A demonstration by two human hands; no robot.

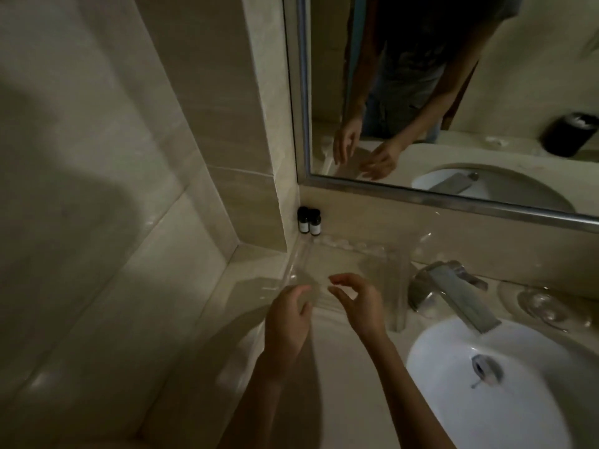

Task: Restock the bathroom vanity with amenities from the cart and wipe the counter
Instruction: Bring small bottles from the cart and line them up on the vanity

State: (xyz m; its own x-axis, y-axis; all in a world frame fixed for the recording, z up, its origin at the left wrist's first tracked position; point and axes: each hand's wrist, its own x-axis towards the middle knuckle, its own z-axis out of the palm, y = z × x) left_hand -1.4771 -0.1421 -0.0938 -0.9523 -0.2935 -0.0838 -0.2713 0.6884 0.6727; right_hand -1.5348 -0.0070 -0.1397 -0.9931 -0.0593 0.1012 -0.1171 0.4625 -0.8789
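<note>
Left hand [288, 315] and right hand [356, 306] hovered close together, fingers loosely curled and empty, over a clear tray [382, 270] at mid-frame. Two small bottles [309, 221] stood in the desk's [340, 367] back corner. The tray looked bare, suggesting restocking had barely begun and wiping remained.

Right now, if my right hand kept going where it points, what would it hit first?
Probably the clear tray ahead of the right hand, though depth is unclear; past it, two small bottles.

Dark grey short-sleeved shirt [418, 59], bare forearms [400, 374].
</note>
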